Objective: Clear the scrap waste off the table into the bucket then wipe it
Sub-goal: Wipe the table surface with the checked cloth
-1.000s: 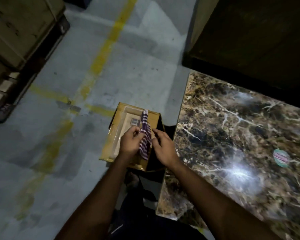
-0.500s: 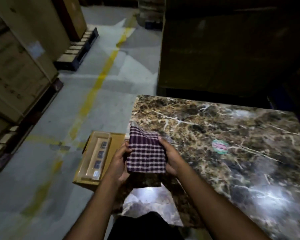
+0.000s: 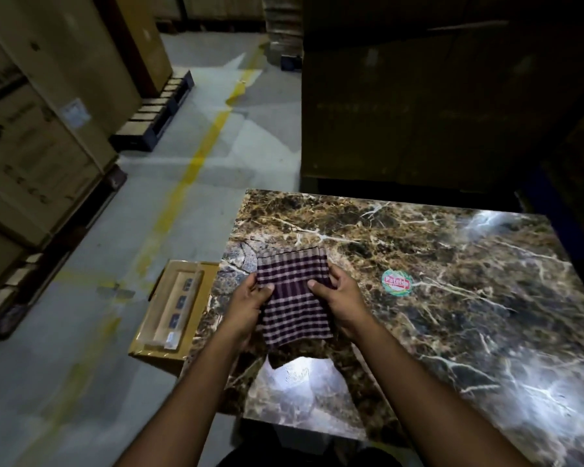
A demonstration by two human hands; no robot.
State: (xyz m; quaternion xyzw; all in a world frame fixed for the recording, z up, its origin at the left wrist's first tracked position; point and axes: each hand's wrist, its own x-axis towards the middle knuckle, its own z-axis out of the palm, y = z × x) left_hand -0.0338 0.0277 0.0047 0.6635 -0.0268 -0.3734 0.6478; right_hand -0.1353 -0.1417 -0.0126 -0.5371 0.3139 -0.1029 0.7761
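Note:
A purple and white checked cloth (image 3: 294, 298) is spread flat between both hands, just above the left part of the brown marble table (image 3: 452, 298). My left hand (image 3: 248, 306) pinches its left edge, thumb on top. My right hand (image 3: 339, 303) pinches its right edge the same way. No scrap waste shows on the table, and no bucket is in view.
An open cardboard box (image 3: 177, 308) with a long tray inside sits on the floor against the table's left side. A round sticker (image 3: 397, 282) lies on the marble. Stacked cartons on pallets (image 3: 41, 136) line the left; dark large boxes (image 3: 418, 96) stand behind the table.
The cloth went from a bunched strip over the floor box to an unfolded square held over the table. Both hands moved right and up with it.

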